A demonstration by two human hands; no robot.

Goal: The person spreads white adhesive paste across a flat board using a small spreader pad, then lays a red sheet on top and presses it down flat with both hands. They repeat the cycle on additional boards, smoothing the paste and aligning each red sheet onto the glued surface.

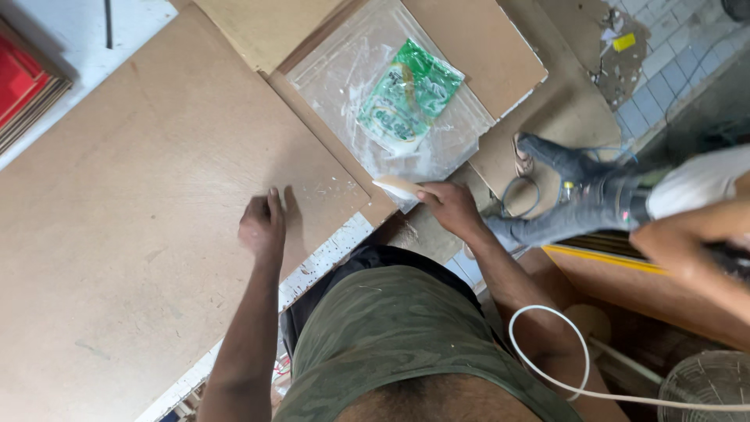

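My left hand [263, 227] rests on a large brown board [141, 195], fingers loosely curled, holding nothing. My right hand [449, 205] grips a flat pale scraper [397, 187] whose tip lies at the near edge of a clear plastic sheet [344, 74]. A green and white pouch [408, 98] lies on that sheet, smeared with white paste. The sheet sits on smaller brown boards [476, 55] beyond the big board's corner.
Another person's arm [687, 242] and grey-gloved hand [578, 195] reach in from the right. A white cable [547, 375] loops near my waist. A red stack [19, 82] lies top left, a tiled floor [664, 70] top right, a woven basket [707, 387] bottom right.
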